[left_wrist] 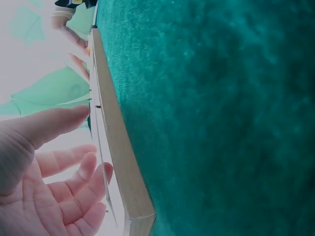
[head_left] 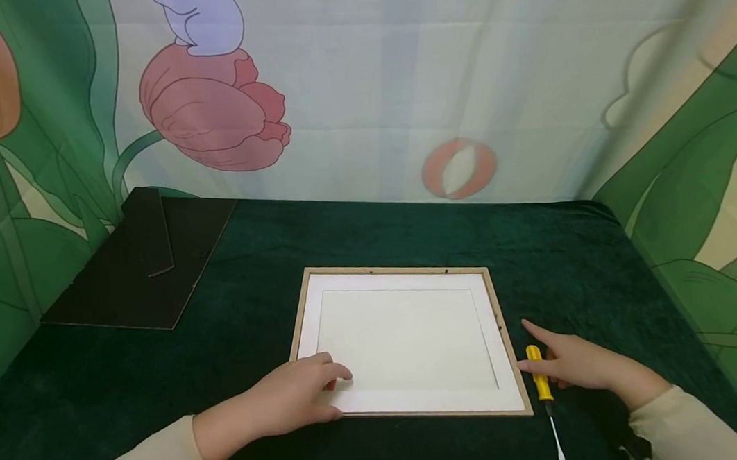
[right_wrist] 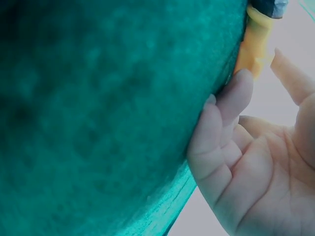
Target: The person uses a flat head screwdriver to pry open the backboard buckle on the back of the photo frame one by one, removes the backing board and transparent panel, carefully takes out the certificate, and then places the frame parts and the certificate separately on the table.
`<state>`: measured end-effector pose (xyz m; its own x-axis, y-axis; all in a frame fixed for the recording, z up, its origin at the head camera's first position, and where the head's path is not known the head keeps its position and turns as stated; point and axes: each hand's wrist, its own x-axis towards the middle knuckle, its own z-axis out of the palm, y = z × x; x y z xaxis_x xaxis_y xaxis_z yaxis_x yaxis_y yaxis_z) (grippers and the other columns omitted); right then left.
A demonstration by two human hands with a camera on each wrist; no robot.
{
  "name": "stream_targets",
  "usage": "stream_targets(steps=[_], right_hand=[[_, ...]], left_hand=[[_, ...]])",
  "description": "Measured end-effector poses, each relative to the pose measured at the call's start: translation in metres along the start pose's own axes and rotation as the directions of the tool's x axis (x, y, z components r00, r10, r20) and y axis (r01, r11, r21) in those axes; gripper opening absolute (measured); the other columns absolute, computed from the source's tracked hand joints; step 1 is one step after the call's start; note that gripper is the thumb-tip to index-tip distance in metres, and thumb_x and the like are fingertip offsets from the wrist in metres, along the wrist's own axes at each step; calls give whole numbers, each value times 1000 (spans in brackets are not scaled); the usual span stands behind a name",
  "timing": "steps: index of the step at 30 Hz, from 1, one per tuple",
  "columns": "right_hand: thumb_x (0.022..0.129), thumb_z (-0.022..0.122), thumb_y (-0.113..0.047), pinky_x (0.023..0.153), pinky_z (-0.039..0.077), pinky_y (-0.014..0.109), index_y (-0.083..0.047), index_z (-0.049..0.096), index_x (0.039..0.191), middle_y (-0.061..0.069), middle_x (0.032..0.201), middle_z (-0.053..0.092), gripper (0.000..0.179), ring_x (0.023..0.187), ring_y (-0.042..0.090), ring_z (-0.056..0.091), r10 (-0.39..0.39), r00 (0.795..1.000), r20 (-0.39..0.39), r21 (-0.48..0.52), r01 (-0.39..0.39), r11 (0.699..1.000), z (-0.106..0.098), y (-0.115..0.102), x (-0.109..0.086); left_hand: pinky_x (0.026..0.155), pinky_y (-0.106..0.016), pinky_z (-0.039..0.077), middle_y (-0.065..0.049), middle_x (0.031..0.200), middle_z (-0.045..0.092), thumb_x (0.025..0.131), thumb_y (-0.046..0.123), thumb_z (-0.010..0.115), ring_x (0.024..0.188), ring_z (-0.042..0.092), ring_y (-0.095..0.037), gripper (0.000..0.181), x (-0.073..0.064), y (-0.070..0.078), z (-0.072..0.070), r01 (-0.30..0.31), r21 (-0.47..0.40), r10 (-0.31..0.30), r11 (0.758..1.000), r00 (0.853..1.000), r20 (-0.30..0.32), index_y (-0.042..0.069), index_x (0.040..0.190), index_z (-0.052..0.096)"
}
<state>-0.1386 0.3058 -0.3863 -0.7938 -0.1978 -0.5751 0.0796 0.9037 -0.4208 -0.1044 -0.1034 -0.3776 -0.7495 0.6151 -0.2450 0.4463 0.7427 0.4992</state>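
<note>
A picture frame (head_left: pixel 509 347) with a thin wooden border lies on the dark green cloth, a white mat and pale panel inside it. My left hand (head_left: pixel 296 393) is over its lower left corner, fingers bent loosely and thumb near the front edge. In the left wrist view, the fingertips (left_wrist: pixel 106 172) reach over the wooden side and grip nothing. To the right of the frame lies a screwdriver (head_left: pixel 541 381) with a yellow handle and its metal tip toward me. My right hand (head_left: pixel 578 361) is at the handle, thumb across it, index finger extended; the other fingers are partly hidden.
At the back left lies a black backing board (head_left: pixel 114 271) with a narrow stand flap (head_left: pixel 156 241) on it. Green velvet cloth (head_left: pixel 368 230) covers the table. A printed curtain (head_left: pixel 362 105) hangs behind. A small dark object (head_left: pixel 633 445) is partly hidden by the right sleeve.
</note>
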Motion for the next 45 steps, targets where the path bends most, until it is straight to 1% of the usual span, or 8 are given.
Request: stream_targets(steps=[8, 12, 19, 25, 28, 36, 41, 45], right_hand=[[84, 59, -55, 60, 46, 33, 2, 15, 147, 9, 90, 53, 96, 64, 19, 53, -2, 1000, 3, 9, 2, 1000, 0, -1, -1], [84, 59, -55, 59, 46, 33, 2, 15, 147, 8, 87, 53, 95, 64, 19, 53, 0, 1000, 5, 8, -1, 1000, 0, -1, -1], [84, 59, -55, 59, 46, 32, 2, 15, 147, 8, 88, 53, 95, 63, 18, 53, -7, 1000, 2, 4, 7, 1000, 1, 0, 0], [88, 59, -45, 59, 45, 32, 3, 15, 146, 6, 74, 52, 88, 62, 18, 52, -30, 1000, 0, -8, 30, 1000, 1, 2, -1], [89, 60, -40, 59, 46, 32, 3, 15, 146, 6, 75, 52, 84, 62, 18, 52, -30, 1000, 1, -2, 30, 1000, 1, 2, -1], [85, 61, -50, 57, 46, 32, 3, 15, 146, 6, 79, 53, 94, 61, 18, 52, -41, 999, -12, -5, 41, 999, 2, 3, 0], [86, 61, -48, 57, 48, 33, 1, 20, 146, 7, 80, 53, 87, 63, 19, 53, -53, 998, -22, 45, 54, 997, 3, 2, -1], [85, 61, -49, 58, 49, 34, 1, 25, 144, 7, 80, 54, 85, 63, 19, 55, -41, 999, -25, 50, 42, 998, 3, 2, -1]], left_hand=[[69, -23, 48, 10, 95, 63, 75, 24, 79, 72, 51, -3, 35, -3, 0, 0, -79, 20, 78, 997, 996, 52, 17, 109, 69], [71, -24, 49, 10, 93, 66, 76, 22, 79, 72, 52, -3, 32, -6, 3, -3, -137, 101, 131, 985, 990, 60, 18, 107, 70], [57, -17, 45, 9, 81, 64, 80, 15, 73, 60, 51, -2, 14, -19, 13, -12, -212, 353, 256, 911, 963, -83, 19, 93, 68], [68, -27, 54, -4, 102, 70, 75, 6, 77, 87, 67, -14, 32, -30, 14, -23, -191, 580, 410, 792, 870, -274, 8, 106, 70], [69, -29, 54, -6, 103, 69, 73, 4, 78, 89, 67, -16, 35, -32, 13, -26, -173, 614, 450, 770, 830, -330, 6, 107, 70], [69, -30, 54, -8, 104, 69, 69, 1, 80, 89, 67, -17, 42, -35, 11, -31, -160, 617, 501, 771, 750, -432, 5, 109, 69], [66, -31, 54, -9, 102, 70, 64, -2, 81, 87, 68, -18, 44, -37, 11, -36, -168, 632, 566, 756, 654, -503, 4, 107, 69], [62, -32, 54, -9, 100, 70, 60, -5, 82, 81, 68, -18, 49, -39, 10, -42, -183, 614, 590, 768, 575, -567, 3, 106, 69]])
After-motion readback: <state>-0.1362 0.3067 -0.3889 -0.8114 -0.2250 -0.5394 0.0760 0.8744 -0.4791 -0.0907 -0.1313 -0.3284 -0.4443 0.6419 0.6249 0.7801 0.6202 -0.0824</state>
